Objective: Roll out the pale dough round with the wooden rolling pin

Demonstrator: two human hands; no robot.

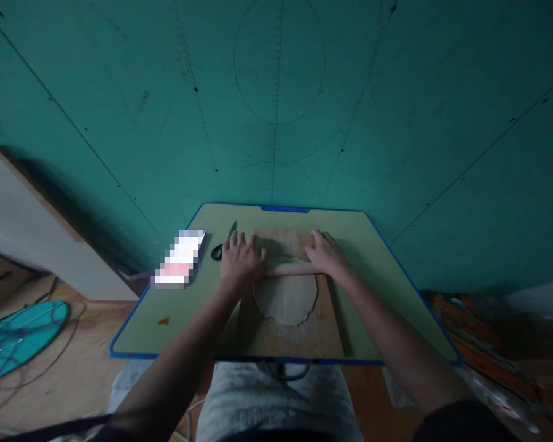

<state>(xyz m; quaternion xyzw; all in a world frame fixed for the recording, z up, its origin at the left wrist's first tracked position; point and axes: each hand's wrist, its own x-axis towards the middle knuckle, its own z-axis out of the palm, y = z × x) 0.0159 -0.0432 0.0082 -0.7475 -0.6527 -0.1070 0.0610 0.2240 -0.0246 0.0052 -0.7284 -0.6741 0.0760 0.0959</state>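
A pale rolling pin [295,269] lies crosswise over a flat, roughly round sheet of dough [286,299]. My left hand [242,256] grips the pin's left end, and its palm covers that end. At the opposite end my right hand [328,253] is closed over the pin, with its fingers curled forward. The dough's near part shows an uneven edge, while its far edge is partly hidden behind the pin. Beneath it is a wooden board [299,342], lightly dusted in places. Black-handled scissors [217,250] lie just left of my left hand.
The board rests on a small pale table [378,307] with a blue rim. A phone-like bright object [179,261], blurred out, lies at the table's left side. Nearer is a small orange-brown scrap [164,320]. A green wall [276,123] rises behind; cables [37,380] lie on the left floor.
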